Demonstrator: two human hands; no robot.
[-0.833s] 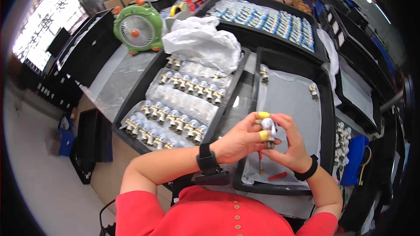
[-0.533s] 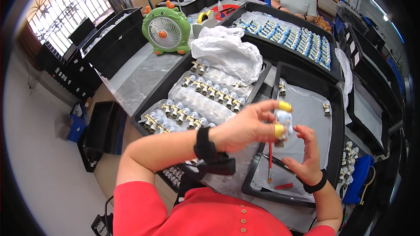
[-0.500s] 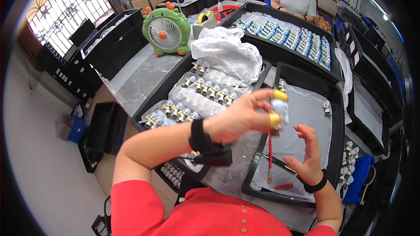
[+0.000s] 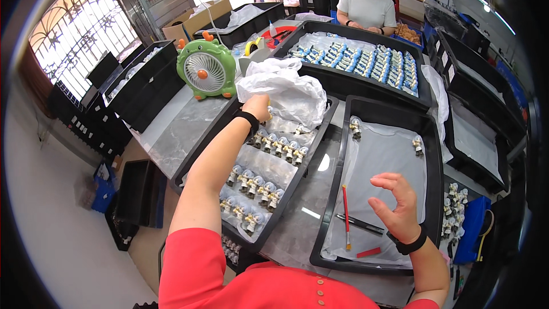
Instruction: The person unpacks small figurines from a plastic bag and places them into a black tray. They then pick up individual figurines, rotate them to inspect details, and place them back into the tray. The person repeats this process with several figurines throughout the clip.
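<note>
My left hand [image 4: 257,107] reaches to the far end of the left black tray [image 4: 191,169], beside crumpled white paper [image 4: 286,88]. Its fingers are curled down and mostly hidden, so what they hold, if anything, does not show. Small figurines with pale blue heads [image 4: 277,146] lie in rows on that tray's white lining. Over the right black tray [image 4: 338,194], my right hand [image 4: 399,209] is open, thumb and fingers apart with nothing between. Below it lie a red paintbrush [image 4: 346,217], a dark pen [image 4: 360,224] and a small red strip [image 4: 369,252]. One figurine [image 4: 355,129] sits in that tray's far left corner, another [image 4: 418,146] at its right side.
A green animal-shaped fan [image 4: 207,68] stands left of the paper. Behind, a large black tray [image 4: 366,83] holds rows of blue and yellow pieces. A person in white [image 4: 366,8] works beyond it. More figurines [image 4: 454,209] and a blue bin [image 4: 473,229] are at the right.
My left hand has moved left and away from me, from above the right tray to the left tray's far end. The figurine it held is out of sight. My right hand stays open.
</note>
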